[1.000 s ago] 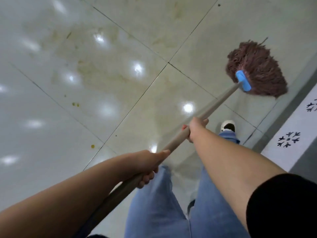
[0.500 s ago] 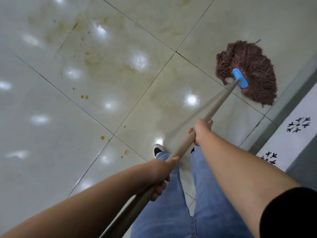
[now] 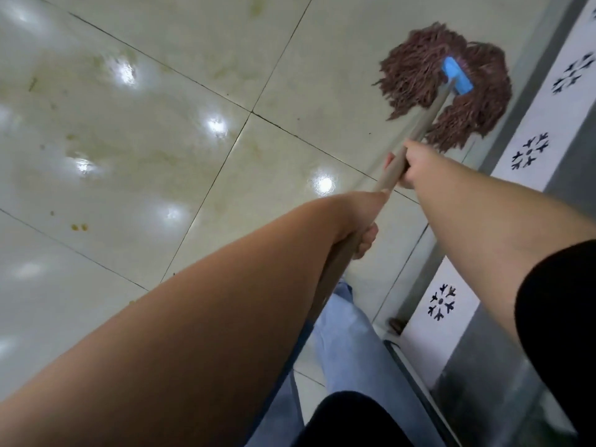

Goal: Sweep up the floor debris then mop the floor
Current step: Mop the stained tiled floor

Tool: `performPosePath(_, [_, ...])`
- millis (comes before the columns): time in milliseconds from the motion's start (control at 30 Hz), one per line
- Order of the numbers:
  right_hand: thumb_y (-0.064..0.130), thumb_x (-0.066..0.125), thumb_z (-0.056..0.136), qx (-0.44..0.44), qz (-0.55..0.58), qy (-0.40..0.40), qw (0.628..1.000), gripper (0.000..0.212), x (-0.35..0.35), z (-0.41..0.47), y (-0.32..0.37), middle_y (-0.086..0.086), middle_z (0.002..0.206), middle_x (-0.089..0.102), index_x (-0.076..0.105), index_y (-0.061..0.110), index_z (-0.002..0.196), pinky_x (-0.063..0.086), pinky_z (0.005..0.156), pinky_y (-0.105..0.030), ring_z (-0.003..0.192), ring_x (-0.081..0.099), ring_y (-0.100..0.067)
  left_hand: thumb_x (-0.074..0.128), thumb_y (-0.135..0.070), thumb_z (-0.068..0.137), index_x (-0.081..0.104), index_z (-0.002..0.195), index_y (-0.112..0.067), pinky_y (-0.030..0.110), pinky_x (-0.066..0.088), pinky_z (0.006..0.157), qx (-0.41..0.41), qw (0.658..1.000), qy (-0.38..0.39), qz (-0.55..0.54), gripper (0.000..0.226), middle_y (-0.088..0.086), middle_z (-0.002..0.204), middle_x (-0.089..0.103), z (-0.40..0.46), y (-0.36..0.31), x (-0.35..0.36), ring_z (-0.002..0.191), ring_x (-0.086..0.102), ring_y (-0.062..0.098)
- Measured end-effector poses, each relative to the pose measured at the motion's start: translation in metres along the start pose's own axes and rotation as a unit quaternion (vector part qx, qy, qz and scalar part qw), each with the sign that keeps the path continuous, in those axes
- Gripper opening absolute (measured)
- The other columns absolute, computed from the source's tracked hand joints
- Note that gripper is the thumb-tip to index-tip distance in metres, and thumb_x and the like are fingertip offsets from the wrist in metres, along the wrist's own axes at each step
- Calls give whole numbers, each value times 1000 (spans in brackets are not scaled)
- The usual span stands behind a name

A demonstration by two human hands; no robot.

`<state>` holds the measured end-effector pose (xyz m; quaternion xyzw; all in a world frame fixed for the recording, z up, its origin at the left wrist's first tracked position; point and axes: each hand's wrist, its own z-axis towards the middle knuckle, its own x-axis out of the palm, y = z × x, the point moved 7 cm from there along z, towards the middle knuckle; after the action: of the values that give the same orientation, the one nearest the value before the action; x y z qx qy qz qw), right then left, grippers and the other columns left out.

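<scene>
A mop with a reddish-brown string head (image 3: pixel 419 75) and a blue clamp (image 3: pixel 456 75) lies on the glossy pale tile floor (image 3: pixel 161 140) at the upper right. Its wooden handle (image 3: pixel 425 121) runs down toward me. My right hand (image 3: pixel 416 166) grips the handle a short way below the mop head. My left hand (image 3: pixel 358 221) grips it lower down, with the fingers curled under the shaft. Yellowish stains and small specks (image 3: pixel 79 226) mark the tiles to the left.
A grey wall base with a white strip of black flower-like marks (image 3: pixel 529 153) runs along the right side, right next to the mop head. My legs in blue jeans (image 3: pixel 351 343) are at the bottom centre. Dark grout lines cross the floor.
The mop head has slid to the right, closer to the wall base. Both hands have kept their grip on the handle and have come nearer to each other, and the view has tilted toward the wall.
</scene>
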<state>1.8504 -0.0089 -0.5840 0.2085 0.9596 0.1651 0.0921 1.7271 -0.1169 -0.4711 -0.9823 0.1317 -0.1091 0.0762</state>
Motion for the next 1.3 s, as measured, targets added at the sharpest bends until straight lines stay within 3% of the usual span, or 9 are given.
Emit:
performPosePath(133, [26,46,99,7,-1,-8,1000,20,-7,-9,-22,-6,77,47,46,13,84,44,34,-15,52,46,-16,34,-60,92,32,64,-13,8,24,33,-3,1000,3,2,54,-3,27,31,3,22,7,21,27,7])
performPosePath(300, [25,40,99,22,9,-14,1000,22,5,-53,-112,-4,71,44,44,14,80,40,34,-11,51,41,-14,34,-64,89,37,61,-10,12,28,40,-5,997,-33,64,61,2,39,34,-14,115,-26,31,31,13])
performPosePath(467, [27,38,98,43,28,18,999,29,49,-118,-269,-3,66,41,41,13,73,37,34,-9,48,37,-13,45,-63,86,42,66,-11,8,30,38,-17,992,-96,81,56,-4,31,34,-58,268,-104,23,30,10])
performPosePath(667, [37,41,96,102,76,88,988,34,91,-233,-490,-4,63,41,38,11,74,45,36,-15,44,44,-15,48,-61,85,47,67,-9,12,31,35,-80,986,-118,88,55,-5,31,38,-163,493,-173,25,33,11])
performPosePath(833, [40,42,97,148,68,88,983,41,99,-309,-612,1,57,34,35,13,67,32,33,-6,19,34,-8,43,-63,85,46,73,-8,13,34,37,-141,982,-109,64,56,-5,31,39,-234,616,-184,26,35,12])
performPosePath(1100, [37,42,98,119,24,47,992,34,63,-282,-585,1,62,37,38,14,73,31,33,-8,26,35,-7,40,-71,81,45,76,-11,12,34,38,-137,989,-56,7,61,-5,32,39,-214,598,-137,27,35,11])
performPosePath(1200, [32,43,98,91,6,25,995,20,48,-256,-548,-3,61,40,43,13,90,35,34,-9,33,39,-9,38,-71,83,43,75,-12,11,33,37,-138,989,-46,-3,59,-5,31,38,-191,565,-116,25,33,10])
performPosePath(1300, [23,35,99,27,-28,16,999,9,37,-225,-494,-5,59,39,40,16,102,37,35,-11,26,37,-11,38,-71,83,42,70,-13,11,34,36,-125,991,-50,-5,60,-3,32,37,-161,521,-98,25,33,11])
